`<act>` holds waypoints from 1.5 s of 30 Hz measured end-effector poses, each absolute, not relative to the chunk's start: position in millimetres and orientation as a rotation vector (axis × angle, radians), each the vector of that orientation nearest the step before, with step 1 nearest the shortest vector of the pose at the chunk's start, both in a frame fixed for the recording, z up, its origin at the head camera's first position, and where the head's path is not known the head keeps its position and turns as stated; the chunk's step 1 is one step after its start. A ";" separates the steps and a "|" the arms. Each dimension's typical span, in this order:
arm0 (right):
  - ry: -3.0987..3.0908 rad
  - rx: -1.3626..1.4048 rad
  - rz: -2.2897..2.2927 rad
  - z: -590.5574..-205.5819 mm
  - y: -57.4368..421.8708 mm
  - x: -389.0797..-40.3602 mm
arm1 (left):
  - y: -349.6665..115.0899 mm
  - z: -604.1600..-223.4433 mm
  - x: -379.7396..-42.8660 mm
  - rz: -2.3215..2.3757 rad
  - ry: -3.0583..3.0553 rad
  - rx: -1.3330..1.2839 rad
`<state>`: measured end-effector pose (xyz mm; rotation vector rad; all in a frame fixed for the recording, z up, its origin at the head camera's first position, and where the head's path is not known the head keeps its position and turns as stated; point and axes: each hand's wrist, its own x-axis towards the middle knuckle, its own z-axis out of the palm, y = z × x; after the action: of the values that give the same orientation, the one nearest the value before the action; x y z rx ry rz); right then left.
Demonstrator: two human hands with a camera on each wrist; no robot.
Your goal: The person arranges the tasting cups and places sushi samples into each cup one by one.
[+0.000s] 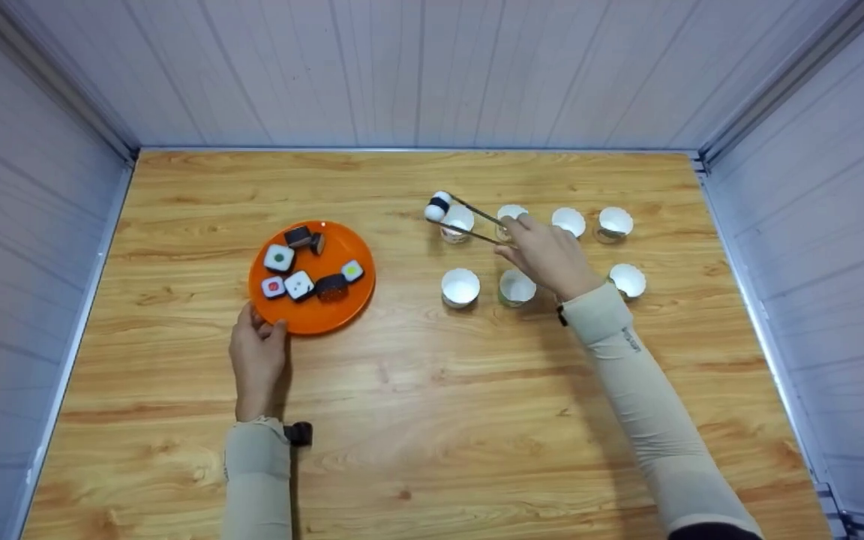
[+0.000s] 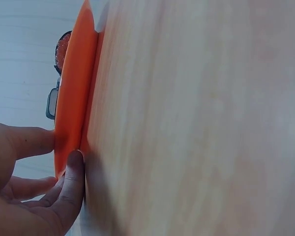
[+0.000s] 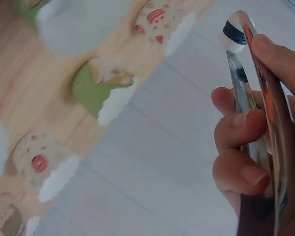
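My left hand [image 1: 258,364] pinches the near-left rim of an orange plate [image 1: 331,319], thumb and fingers at its edge in the left wrist view. Several toy sushi pieces lie on the plate, among them a white one with a green centre [image 1: 280,258] and a dark one with an orange top [image 1: 332,287]. My right hand [image 1: 552,255] grips metal tongs [image 3: 278,132]. Between the tong tips is a white sushi piece with a black band [image 1: 439,206], held over the left end of the back cup row and overlapping a paper cup [image 1: 459,225] there.
Several white-lined paper cups stand in two rows at the right, including a front-left cup [image 1: 460,289] and a back-right cup [image 1: 615,223]. My right hand and forearm partly cover the rows. Pale panel walls [image 1: 417,75] enclose the wooden table [image 1: 402,420] at the back and sides.
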<state>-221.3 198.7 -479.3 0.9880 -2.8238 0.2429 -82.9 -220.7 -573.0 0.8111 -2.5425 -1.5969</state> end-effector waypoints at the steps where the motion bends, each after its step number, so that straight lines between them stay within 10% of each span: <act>1: -2.844 0.971 0.246 -479.5 202.0 -221.0 | -221.1 -572.9 -82.4 -1.593 -2.544 0.815; 45: -3.079 0.798 0.281 -503.2 218.1 -223.1 | -221.9 -576.9 -83.4 -1.613 -2.513 0.823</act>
<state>-223.1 218.1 -503.2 0.7977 -3.0794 0.2809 -83.4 -221.9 -576.9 0.8233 -2.5134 -1.6128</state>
